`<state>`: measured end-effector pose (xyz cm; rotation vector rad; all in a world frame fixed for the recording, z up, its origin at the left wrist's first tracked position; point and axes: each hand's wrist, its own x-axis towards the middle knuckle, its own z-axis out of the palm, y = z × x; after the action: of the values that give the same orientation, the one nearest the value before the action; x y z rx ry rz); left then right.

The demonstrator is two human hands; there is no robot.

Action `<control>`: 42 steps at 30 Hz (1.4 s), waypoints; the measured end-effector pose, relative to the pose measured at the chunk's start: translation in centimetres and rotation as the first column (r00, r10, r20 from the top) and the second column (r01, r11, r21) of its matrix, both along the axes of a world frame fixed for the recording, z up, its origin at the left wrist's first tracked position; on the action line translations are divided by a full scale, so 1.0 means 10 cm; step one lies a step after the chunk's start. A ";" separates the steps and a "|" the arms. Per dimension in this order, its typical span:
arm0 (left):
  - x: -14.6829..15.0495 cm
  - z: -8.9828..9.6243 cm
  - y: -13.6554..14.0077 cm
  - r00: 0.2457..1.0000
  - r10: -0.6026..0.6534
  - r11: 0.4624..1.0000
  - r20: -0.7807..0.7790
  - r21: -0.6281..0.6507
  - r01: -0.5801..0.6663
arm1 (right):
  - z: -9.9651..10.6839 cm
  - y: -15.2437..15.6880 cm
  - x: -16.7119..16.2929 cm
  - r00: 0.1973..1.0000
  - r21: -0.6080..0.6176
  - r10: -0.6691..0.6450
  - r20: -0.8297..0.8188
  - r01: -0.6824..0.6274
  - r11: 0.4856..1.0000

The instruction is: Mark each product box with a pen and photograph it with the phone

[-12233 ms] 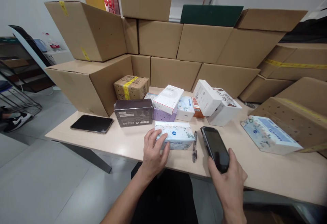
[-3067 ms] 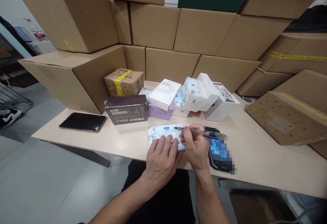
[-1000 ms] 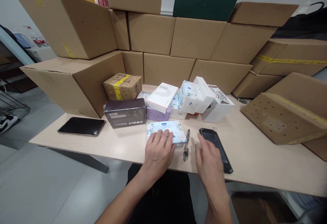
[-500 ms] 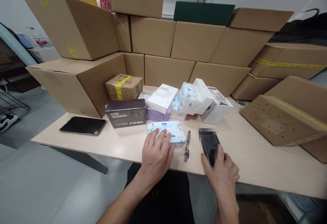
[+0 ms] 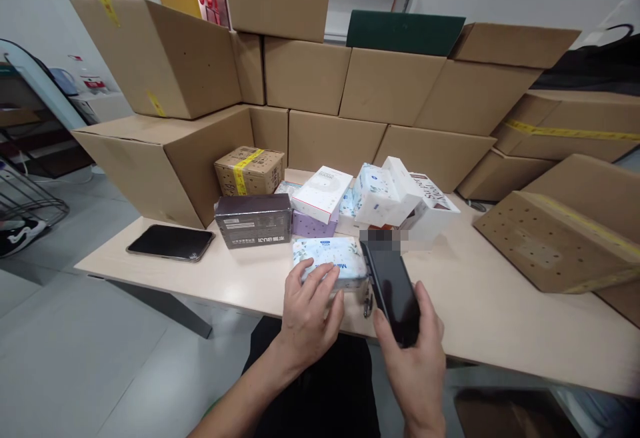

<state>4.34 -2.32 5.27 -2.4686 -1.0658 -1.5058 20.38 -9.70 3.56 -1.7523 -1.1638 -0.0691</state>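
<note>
My right hand [image 5: 413, 358] grips a black smartphone [image 5: 393, 285] by its sides, thumb on the left edge and fingers on the right. The phone is raised off the table and partly covers a pen [image 5: 369, 303] lying beneath. My left hand [image 5: 313, 311] is open, fingers spread, with its tips at the near side of a light blue tissue pack [image 5: 327, 251]. That pack lies flat, just left of the phone. A pixelated patch hides the phone's top end.
A second phone [image 5: 170, 243] lies at the table's left. Behind the tissue pack are a dark brown box [image 5: 254, 221], a white box [image 5: 323, 193], a purple box [image 5: 314, 225] and another tissue pack [image 5: 373, 198]. Cardboard boxes [image 5: 335, 141] wall the back; a dotted carton [image 5: 540, 245] leans at right.
My right hand has lifted the smartphone and carried it left, over the pen. My left hand's fingers have slid back slightly toward the near edge of the tissue pack. The view has shifted slightly.
</note>
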 end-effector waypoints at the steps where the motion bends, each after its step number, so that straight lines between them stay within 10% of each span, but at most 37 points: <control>1: 0.00 0.01 -0.01 1.000 -0.006 1.000 0.001 -0.007 0.006 | 0.01 0.02 -0.07 1.000 0.014 0.029 0.010 -0.029 0.999; 21: -0.08 -0.10 0.01 0.995 0.093 0.988 -0.029 -0.119 -0.096 | -0.03 0.22 -0.44 0.937 0.133 0.102 0.335 -0.154 0.979; 42: -0.12 -0.10 0.04 0.993 0.109 0.987 -0.039 -0.117 -0.113 | -0.05 0.25 -0.45 0.939 0.126 0.130 0.317 -0.178 0.976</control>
<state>3.14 -1.88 4.31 -2.4534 -1.2998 -1.4050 15.87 -7.21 3.09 -1.5435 -1.4786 -0.3392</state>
